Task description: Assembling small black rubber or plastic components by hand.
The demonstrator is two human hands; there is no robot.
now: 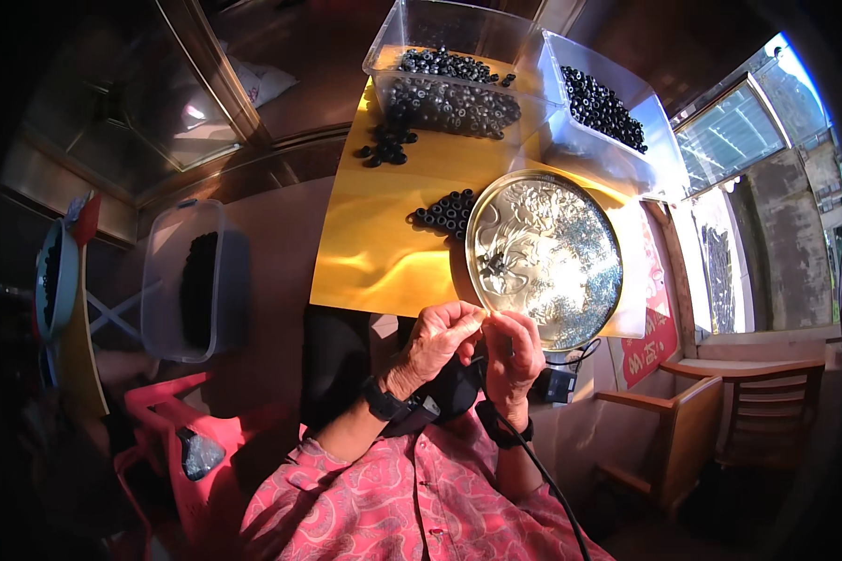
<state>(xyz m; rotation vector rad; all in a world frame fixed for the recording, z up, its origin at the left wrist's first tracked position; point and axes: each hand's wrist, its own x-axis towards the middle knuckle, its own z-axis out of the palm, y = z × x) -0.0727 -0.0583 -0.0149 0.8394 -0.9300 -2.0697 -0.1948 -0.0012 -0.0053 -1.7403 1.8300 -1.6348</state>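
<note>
In the head view, the left hand [442, 338] and the right hand [513, 353] are meeting at about six o'clock, just below the near edge of the glossy yellow tabletop [374, 243]. The fingers [468, 323] of both hands are pinching together narrowly on something too small to make out, fingertip against fingertip. Both wrists are wearing black bands, and a black cable [543, 472] is running down from the right wrist across the pink patterned shirt [393, 505].

Just above the hands, the round embossed silver metal tray [544, 254] is lying on the tabletop, catching bright light. A cluster of small black rings [444, 211] is sitting against the tray's rim at nine o'clock. At twelve o'clock, a clear plastic tub of dark rings [449, 89] is standing beside a second clear tub of black rings [603, 107] at one o'clock.

At four o'clock, a red rectangular sign [653, 348] with pale lettering is hanging off the tabletop's edge, near a wooden chair [720, 421]. At nine o'clock, a clear lidded box of dark pieces [195, 280] is resting well apart.
</note>
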